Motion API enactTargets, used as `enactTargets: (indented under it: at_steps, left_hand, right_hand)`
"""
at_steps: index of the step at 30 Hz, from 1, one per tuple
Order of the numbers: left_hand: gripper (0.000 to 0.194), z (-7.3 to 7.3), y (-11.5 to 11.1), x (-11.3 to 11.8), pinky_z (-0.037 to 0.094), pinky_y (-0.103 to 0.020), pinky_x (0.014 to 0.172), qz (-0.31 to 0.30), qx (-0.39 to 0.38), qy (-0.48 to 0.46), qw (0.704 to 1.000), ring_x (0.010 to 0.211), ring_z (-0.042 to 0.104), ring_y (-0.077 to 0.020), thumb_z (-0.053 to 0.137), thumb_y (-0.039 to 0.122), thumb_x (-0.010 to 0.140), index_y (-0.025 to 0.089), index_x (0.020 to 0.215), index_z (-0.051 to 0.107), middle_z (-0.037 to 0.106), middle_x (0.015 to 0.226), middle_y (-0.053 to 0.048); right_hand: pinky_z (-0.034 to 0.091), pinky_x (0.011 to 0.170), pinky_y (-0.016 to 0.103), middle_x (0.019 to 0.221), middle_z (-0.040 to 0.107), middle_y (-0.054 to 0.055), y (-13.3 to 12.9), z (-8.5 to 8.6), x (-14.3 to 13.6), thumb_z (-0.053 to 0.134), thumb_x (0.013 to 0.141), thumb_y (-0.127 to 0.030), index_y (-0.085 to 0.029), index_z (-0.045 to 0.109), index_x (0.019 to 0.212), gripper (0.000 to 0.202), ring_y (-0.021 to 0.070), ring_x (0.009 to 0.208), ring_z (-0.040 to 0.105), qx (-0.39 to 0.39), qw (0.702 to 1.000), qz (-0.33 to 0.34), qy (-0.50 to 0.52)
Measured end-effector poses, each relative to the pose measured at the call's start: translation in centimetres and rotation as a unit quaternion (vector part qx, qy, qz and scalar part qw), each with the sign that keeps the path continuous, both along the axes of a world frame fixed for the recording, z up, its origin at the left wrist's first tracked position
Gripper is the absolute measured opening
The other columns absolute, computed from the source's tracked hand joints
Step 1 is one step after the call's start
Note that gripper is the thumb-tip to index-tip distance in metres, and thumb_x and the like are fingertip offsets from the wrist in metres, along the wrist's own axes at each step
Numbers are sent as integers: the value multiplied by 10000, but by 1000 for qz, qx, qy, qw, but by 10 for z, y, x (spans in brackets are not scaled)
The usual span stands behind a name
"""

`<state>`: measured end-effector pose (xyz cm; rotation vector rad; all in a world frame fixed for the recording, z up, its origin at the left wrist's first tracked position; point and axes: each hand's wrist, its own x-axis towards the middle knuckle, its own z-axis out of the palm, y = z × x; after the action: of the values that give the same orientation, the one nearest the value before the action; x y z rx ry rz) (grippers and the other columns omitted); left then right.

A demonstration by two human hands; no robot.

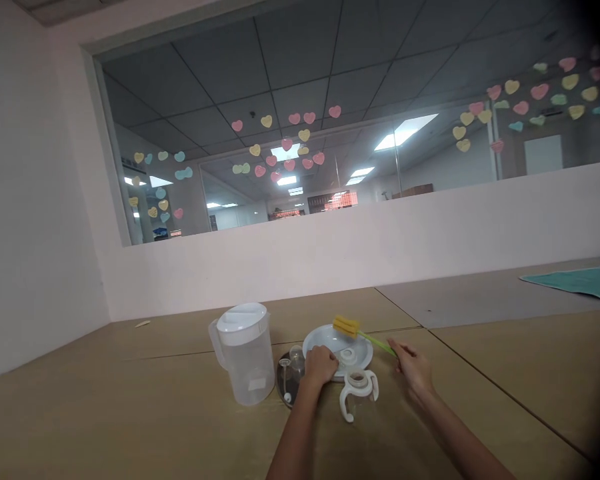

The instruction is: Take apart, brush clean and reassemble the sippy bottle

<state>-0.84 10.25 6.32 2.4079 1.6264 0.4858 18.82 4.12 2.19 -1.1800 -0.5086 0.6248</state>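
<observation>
My right hand (pixel 414 365) grips the green handle of a sponge brush (pixel 347 327), whose yellow head is over the back of a white bowl (pixel 313 341). At the bowl's left edge, my left hand (pixel 321 364) is closed, and what its fingers hold is hidden. A white ring-shaped part (pixel 349 357) lies in the bowl. In front of it stands a clear bottle with a white two-handled collar (pixel 359 380). Left of my left hand, a dark round tray (pixel 282 387) bears a white straw piece (pixel 286 380) and a clear dome cap (pixel 296 357).
A clear plastic pitcher (pixel 250 367) with a white lid stands left of the tray. A teal cloth (pixel 580 281) lies at the far right. A small pale piece (pixel 143 324) is at the back left. Behind the table is a wall with a window.
</observation>
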Motion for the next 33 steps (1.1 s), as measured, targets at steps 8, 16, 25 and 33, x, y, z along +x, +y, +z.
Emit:
enactTargets:
  at_steps: [8,16,25,33]
  left_hand:
    - [133,-16,-13,-22,443,-330,852,6,140,-303,943,843,642,-204,585,243,729,197,763,705,713,859,-61]
    - [285,-27,-12,-31,535,-278,703,0,162,-557,814,740,668,-169,631,424,697,154,773,580,676,756,-60]
    - [284,-34,-13,-34,505,-292,755,22,191,-525,829,814,611,-159,509,367,810,157,996,555,621,909,-84]
    - [294,-35,-7,-51,413,-350,907,98,194,-373,902,933,557,-209,406,148,780,183,881,680,594,920,-88]
  right_hand:
    - [278,372,206,459,439,-82,3,5,-6,740,524,-424,-139,647,829,428,52,388,310,94,991,87,31]
    - [235,353,190,516,539,-45,0,5,-10,758,526,-358,-132,683,774,344,31,368,317,78,985,154,-11]
    - [233,362,179,524,492,-55,-7,11,-6,745,554,-317,-149,661,799,309,22,398,262,92,970,223,37]
    - [211,362,170,442,232,-120,-7,11,-3,722,597,-323,-179,602,879,338,31,394,160,100,963,236,80]
